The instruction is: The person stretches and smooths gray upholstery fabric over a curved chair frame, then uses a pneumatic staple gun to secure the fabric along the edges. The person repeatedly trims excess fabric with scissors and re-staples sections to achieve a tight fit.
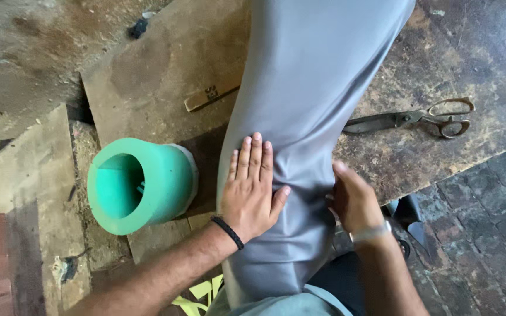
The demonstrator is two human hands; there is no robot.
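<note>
Worn, stained wooden bench, dark and scuffed, edge running diagonally at lower right. Below it at right a brick or paver floor. Left side: rough boards and dusty debris, a bit of red edge at far left.

Grey fabric lies in one long strip from the top of the bench down over the bench edge toward the person, smooth with a few folds near the middle.

Left hand: flat on the grey fabric, palm down, fingers straight and close together, thumb spread to the right. Pressing, not gripping anything. Black band on that wrist.

Right hand: at the right edge of the grey fabric by the bench edge, touching the cloth; fingers curl toward the cloth and are mostly hidden, so can't tell whether they pinch it. Silver-coloured bracelet on that wrist.

Counts: one pair of scissors, metal, lying on the bench right of the fabric, apart from it, blades pointing left. One green cylindrical container on its side left of the left hand, open mouth facing left. One small flat wooden piece on the bench, just beside the fabric's left edge. Two hands, one fabric strip.
</note>
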